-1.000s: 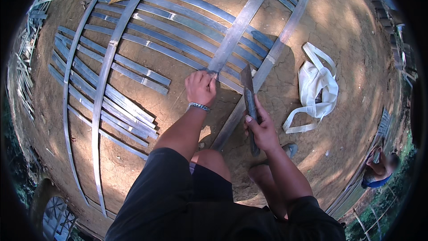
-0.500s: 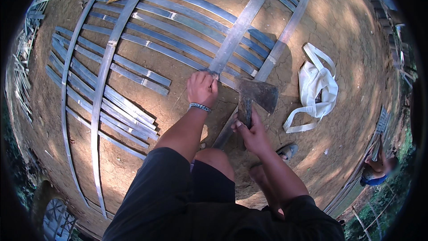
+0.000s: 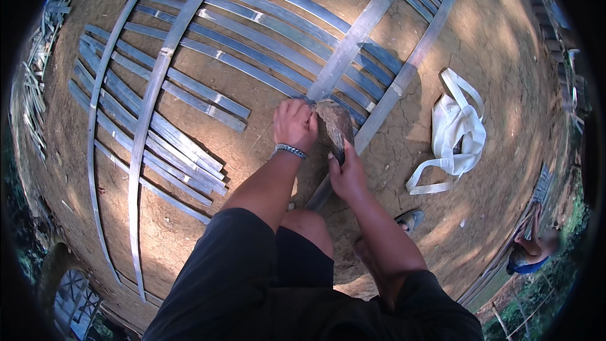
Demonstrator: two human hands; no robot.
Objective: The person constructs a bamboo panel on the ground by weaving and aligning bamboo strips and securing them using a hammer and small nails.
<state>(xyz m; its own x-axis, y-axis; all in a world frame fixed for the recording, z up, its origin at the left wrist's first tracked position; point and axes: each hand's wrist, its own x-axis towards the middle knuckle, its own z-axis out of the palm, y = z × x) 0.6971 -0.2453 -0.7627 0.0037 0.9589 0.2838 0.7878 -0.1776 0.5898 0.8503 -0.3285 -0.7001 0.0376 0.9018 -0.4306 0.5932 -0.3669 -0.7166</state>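
Note:
My right hand (image 3: 348,173) is wrapped round the short handle of an axe (image 3: 336,127), whose dark, worn head is turned and sits right beside my left hand. My left hand (image 3: 295,123), a chain bracelet at its wrist, is closed low at the near end of a wide split-bamboo strip (image 3: 353,31). Whatever its fingers pinch is hidden. That wide strip lies across several thin bamboo slats (image 3: 265,22), forming a lattice on the ground. Another wide strip (image 3: 404,79) crosses the slats farther right and passes behind the axe toward my knee.
A white cloth bag (image 3: 456,132) lies on the bare soil to the right. Two long bamboo strips (image 3: 151,88) cross more slats (image 3: 183,151) at the left. A bamboo pile (image 3: 38,82) lies at the far left. Another person (image 3: 531,249) is at the right edge, beside long poles.
The axe has moved up and left, close to my left hand, and its head has turned from broadside. My left hand stays at the strip's end. The view has shifted slightly.

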